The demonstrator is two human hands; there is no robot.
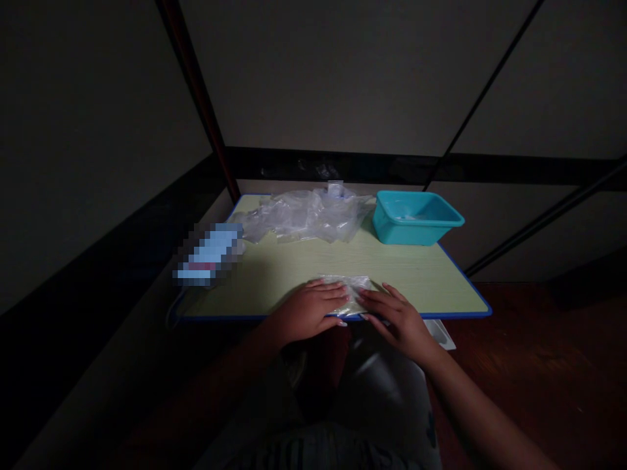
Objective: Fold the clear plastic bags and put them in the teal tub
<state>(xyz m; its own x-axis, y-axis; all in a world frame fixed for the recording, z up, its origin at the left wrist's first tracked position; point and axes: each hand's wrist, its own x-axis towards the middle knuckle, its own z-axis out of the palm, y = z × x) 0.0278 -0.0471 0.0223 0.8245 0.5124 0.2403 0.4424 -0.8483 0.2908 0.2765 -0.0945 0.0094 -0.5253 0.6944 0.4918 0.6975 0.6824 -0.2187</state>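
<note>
A clear plastic bag (353, 295) lies flat near the front edge of the small table (416, 281). My left hand (313, 305) rests on the bag's left side, its fingers stretched out and pointing right. On the other side, my right hand (394, 314) presses on the bag with fingers extended. Both thumbs sit close to the blue table edge. Parts of the bag are hidden under the fingers. Whether anything is inside it I cannot tell.
Several crumpled clear plastic bags (308, 214) are heaped along the table's back. A turquoise bin (411, 234) stands at the back right. At the left lies a blurred-out device (210, 254). A white object (441, 334) shows below the table's right front. Walls close in behind and left.
</note>
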